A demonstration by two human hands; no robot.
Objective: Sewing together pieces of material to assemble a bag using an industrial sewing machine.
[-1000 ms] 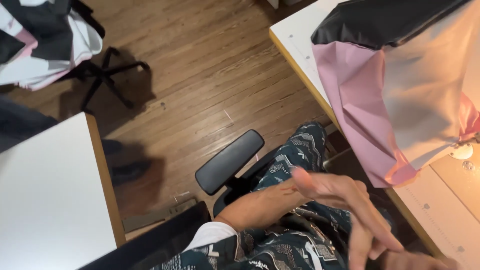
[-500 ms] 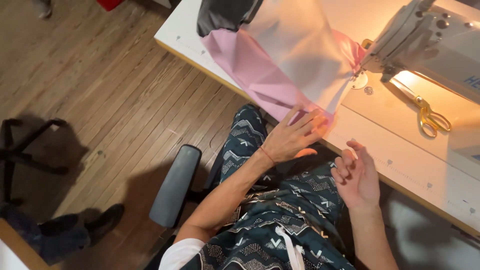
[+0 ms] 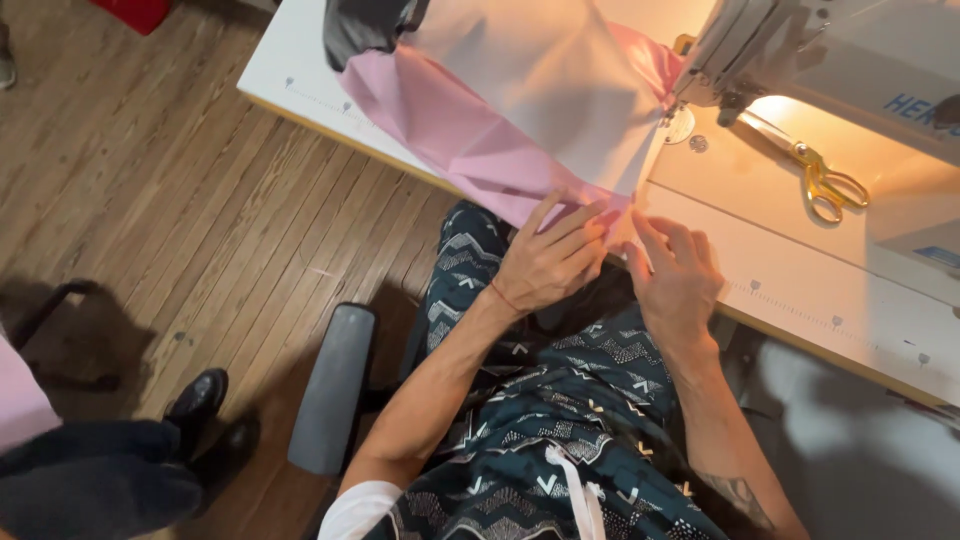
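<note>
**Both hands meet at the fabric's near edge**

White sewing table [image 3: 800, 290] over a wooden floor: the left hand [image 3: 548, 262] lies with fingers spread on the pink fabric [image 3: 470, 140] at the table's near edge. The right hand [image 3: 677, 277], off the cloth half a second ago, now touches its corner with fingers loosely extended. Gold scissors [image 3: 825, 180] lie right, beside the sewing machine [image 3: 830, 50].

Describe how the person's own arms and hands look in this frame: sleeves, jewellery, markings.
Both arms are bare from the elbow down. The left hand has a thin red string around its wrist, and a short white sleeve shows at the upper arm. The right hand wears no ring or band that shows; its forearm carries a dark tattoo near the elbow. No gloves.
</note>
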